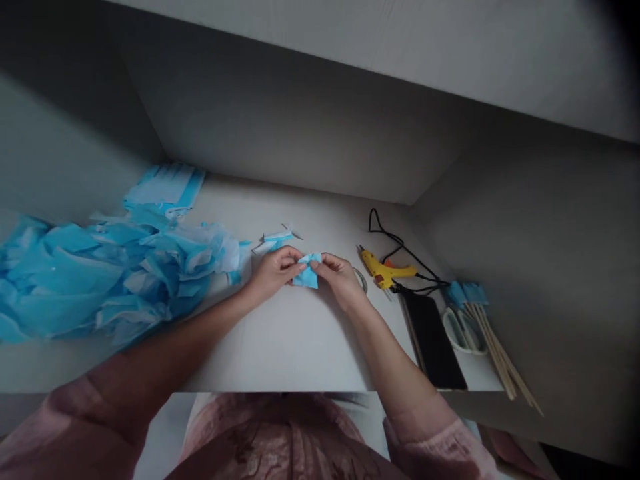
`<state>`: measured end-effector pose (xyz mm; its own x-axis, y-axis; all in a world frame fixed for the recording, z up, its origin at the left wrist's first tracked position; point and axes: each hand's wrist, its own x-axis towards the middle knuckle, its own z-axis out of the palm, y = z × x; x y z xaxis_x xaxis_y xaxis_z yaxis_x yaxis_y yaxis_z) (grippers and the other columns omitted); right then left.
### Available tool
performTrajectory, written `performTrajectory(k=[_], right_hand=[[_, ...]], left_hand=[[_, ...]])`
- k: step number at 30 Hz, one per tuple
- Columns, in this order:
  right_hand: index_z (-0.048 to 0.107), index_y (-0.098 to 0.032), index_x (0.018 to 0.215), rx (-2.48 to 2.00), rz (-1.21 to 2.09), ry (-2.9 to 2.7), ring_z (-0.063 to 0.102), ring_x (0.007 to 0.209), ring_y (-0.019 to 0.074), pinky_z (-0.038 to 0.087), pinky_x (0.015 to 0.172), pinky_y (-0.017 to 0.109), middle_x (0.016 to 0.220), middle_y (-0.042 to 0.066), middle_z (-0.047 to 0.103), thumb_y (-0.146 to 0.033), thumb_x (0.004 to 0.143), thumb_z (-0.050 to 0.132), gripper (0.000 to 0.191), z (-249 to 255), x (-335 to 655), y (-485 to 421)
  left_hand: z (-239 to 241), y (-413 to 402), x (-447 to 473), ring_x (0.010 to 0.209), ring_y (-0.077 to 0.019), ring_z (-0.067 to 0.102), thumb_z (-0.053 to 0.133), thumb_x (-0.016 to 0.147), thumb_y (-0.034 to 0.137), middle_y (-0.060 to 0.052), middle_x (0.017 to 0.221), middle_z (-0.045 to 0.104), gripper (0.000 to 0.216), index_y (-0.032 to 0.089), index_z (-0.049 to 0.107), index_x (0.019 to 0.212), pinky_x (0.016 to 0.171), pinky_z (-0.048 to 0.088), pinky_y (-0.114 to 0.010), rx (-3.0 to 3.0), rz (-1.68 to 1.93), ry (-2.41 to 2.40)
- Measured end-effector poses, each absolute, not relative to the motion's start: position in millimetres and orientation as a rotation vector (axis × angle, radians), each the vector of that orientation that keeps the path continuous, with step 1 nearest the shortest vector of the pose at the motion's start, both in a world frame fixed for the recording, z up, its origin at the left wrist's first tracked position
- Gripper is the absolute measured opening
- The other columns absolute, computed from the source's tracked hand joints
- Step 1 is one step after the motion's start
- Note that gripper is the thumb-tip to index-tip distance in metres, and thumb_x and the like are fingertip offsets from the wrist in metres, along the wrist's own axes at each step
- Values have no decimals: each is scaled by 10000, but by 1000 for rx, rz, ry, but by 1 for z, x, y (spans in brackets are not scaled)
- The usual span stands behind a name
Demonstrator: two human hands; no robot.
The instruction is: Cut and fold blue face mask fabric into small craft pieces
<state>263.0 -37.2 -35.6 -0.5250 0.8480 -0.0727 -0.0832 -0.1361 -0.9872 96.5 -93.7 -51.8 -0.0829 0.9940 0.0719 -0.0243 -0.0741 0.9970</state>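
My left hand [274, 270] and my right hand [338, 277] meet over the middle of a white desk [280, 347]. Both pinch a small folded piece of light blue material [307, 273] between thumbs and fingertips. The piece is held just above the desk surface. Part of it is hidden behind my fingers.
A large heap of blue and white cut pieces [100, 273] covers the desk's left side, with a stack of blue face masks [165, 187] behind it. Small scraps [277, 237] lie past my hands. At right are a yellow glue gun [385, 270], a black phone [433, 340], scissors [463, 330] and wooden sticks [500, 353].
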Motion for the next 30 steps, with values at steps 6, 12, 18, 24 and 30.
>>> performTrajectory(k=[6,12,18,24,30], right_hand=[[684,-199,678,-886,1712,-1461,494,643,124,440,681,285,655,-19,609,-539,632,881,396,-34,262,-38],[687,-195,706,-866,1723,-1527,502,640,117,444,681,278,656,-27,607,-522,652,870,378,-34,262,-40],[687,-192,706,-870,1682,-1580,486,633,118,423,668,281,659,-24,592,-515,686,848,362,-35,263,-40],[677,-199,690,-908,1623,-1562,497,639,133,439,666,290,665,-10,611,-562,691,826,392,-36,263,-38],[675,-195,688,-892,1637,-1567,477,621,121,418,648,278,644,-25,573,-511,683,843,358,-34,263,-39]], left_hand=[[-55,-95,97,747,-136,658,698,812,229,-4,829,719,97,202,660,897,683,502,-251,1592,1503,1535],[-52,-97,95,701,-134,638,651,868,222,-2,784,725,52,208,697,847,691,479,-261,1740,1465,1605],[-47,-95,94,638,-125,580,644,823,350,9,701,636,166,190,632,782,628,472,-247,1298,1462,1386],[-43,-93,90,706,-133,591,632,817,352,5,733,639,165,196,620,764,671,466,-245,1288,1454,1426],[-42,-97,92,777,-162,621,662,875,255,-29,841,720,75,213,709,834,759,451,-282,1755,1423,1541]])
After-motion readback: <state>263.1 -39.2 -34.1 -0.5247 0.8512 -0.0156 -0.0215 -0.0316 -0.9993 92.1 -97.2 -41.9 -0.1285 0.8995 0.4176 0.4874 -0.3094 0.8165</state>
